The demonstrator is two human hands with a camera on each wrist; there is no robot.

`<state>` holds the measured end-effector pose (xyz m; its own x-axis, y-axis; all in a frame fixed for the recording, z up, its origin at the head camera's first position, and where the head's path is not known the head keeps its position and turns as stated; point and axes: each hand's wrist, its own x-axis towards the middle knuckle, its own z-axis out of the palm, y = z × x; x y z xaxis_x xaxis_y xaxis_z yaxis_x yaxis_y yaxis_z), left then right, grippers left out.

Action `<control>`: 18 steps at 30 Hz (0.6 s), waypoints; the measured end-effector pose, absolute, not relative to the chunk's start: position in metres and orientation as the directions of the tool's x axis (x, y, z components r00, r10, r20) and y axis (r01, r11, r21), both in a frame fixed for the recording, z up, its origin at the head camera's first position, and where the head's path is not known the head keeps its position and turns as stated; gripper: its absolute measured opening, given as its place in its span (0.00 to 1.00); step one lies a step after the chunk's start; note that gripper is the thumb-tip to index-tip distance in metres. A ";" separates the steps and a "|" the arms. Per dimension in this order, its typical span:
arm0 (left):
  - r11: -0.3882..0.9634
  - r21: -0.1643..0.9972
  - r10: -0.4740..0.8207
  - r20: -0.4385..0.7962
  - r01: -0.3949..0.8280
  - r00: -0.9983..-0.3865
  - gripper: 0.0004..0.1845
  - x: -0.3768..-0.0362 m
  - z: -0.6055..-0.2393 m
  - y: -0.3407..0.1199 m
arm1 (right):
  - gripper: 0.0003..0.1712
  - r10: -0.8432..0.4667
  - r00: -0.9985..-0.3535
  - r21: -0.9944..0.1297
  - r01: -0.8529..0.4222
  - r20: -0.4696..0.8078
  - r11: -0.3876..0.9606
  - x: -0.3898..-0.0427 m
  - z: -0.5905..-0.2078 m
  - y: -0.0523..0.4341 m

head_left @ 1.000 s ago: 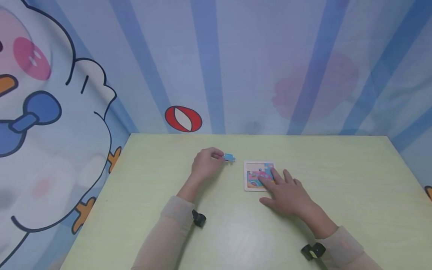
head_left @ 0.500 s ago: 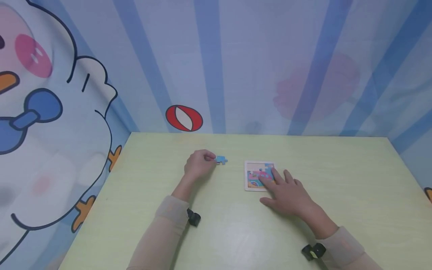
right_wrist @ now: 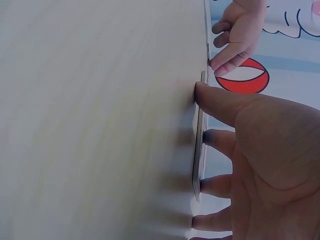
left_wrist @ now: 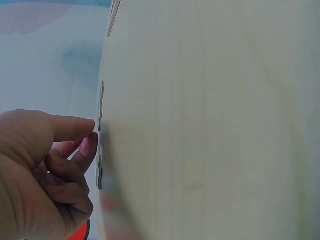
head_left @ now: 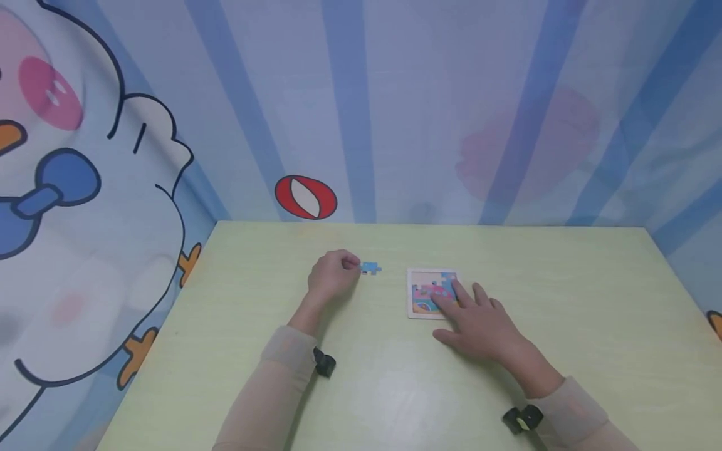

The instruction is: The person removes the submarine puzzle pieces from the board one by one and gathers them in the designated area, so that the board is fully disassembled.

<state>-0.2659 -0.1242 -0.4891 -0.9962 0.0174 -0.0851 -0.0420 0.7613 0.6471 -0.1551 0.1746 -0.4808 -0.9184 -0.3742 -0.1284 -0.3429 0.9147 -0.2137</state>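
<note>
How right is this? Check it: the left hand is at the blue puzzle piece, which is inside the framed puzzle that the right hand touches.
Wrong on one point: the blue puzzle piece is not inside the framed puzzle but outside it, to its left, as the head view shows. The left hand is at the piece, and the right hand touches the puzzle.

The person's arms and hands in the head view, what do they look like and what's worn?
The left sleeve and right sleeve are pale beige. By each cuff sits a small black device; the right device shows a yellow-green mark, while the left device looks all black. The left hand and right hand wear no gloves.
</note>
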 end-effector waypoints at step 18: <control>0.732 0.670 0.181 -0.017 0.123 -0.983 0.08 -0.257 -0.481 -0.099 | 0.41 -0.381 -0.915 -0.188 -0.354 -0.132 0.916 -0.151 -0.473 0.173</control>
